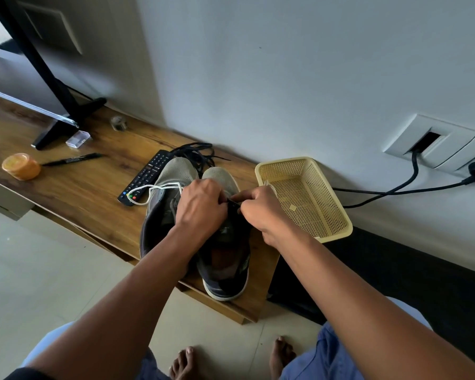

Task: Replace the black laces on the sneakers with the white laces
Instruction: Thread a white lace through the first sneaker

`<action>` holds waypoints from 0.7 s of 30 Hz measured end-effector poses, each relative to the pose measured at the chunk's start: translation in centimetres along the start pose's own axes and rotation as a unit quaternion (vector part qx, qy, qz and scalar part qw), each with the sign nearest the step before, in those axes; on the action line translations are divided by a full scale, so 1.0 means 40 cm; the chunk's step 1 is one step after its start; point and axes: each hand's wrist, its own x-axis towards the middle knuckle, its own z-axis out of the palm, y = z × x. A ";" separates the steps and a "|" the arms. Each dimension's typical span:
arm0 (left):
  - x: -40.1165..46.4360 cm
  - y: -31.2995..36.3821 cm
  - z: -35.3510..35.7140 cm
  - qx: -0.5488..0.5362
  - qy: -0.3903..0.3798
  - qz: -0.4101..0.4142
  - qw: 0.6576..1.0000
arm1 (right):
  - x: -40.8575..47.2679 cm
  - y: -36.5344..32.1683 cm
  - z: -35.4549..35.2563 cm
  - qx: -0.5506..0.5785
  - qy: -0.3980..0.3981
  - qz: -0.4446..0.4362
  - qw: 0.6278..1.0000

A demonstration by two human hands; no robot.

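Grey mesh sneakers (203,193) stood side by side on the wooden surface (88,193), toes toward the wall, with the heel of the right-hand one at the front edge. The left sneaker already carried a white lace (154,189), whose loose loops trailed out over a remote control (146,176). A black lace (195,153) lay in a loose heap just beyond the toes, apparently the one pulled from that shoe.

Both hands worked over the eyelets of the right sneaker. The left hand (200,207) had its fingers curled down at the tongue, and its grip seemed to be closed on a lace or the eyelet edge, though the fingertips were hidden. The right hand (261,212) pinched a short dark strand (232,201) between thumb and forefinger, probably the second black lace.

By my reading, the step in hand was unthreading that black lace from the right shoe. The next move would call for drawing the strand clear of each eyelet in turn while the other hand steadied the shoe. A yellow perforated basket (337,226) sat just beside the shoes; a pale strand showed at its near rim, perhaps the second white lace.
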 end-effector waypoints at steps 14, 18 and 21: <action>-0.002 -0.001 -0.006 -0.022 0.010 -0.005 1.000 | 0.017 0.024 0.011 -0.015 -0.002 -0.012 1.000; 0.001 -0.003 0.005 -0.007 0.001 -0.014 1.000 | 0.015 0.025 0.009 -0.028 -0.013 -0.011 0.999; 0.002 -0.005 0.008 -0.003 -0.004 -0.020 1.000 | 0.010 0.021 0.002 -0.014 -0.028 -0.011 0.999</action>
